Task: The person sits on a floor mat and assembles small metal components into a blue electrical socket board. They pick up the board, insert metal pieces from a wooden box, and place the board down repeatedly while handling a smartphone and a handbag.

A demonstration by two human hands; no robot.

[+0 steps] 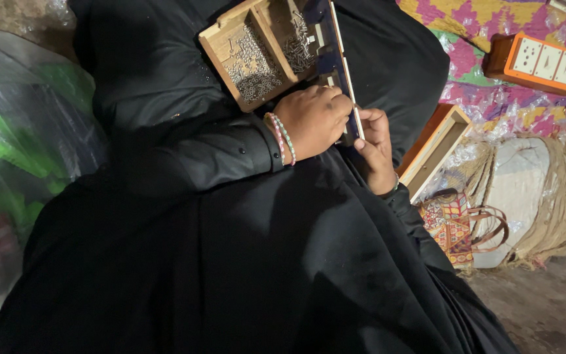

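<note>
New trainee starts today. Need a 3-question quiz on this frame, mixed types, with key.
1. True or false: the wooden tray on the lap holds small metal screws.
2. Which wrist wears beaded bracelets? A) left B) right C) both
3. Fill in: the left hand and right hand together grip a thin flat ____ seen edge-on.

Key:
1. True
2. A
3. panel, dark-faced with a pale edge; whether either hand also holds a tool cannot be told.
</note>
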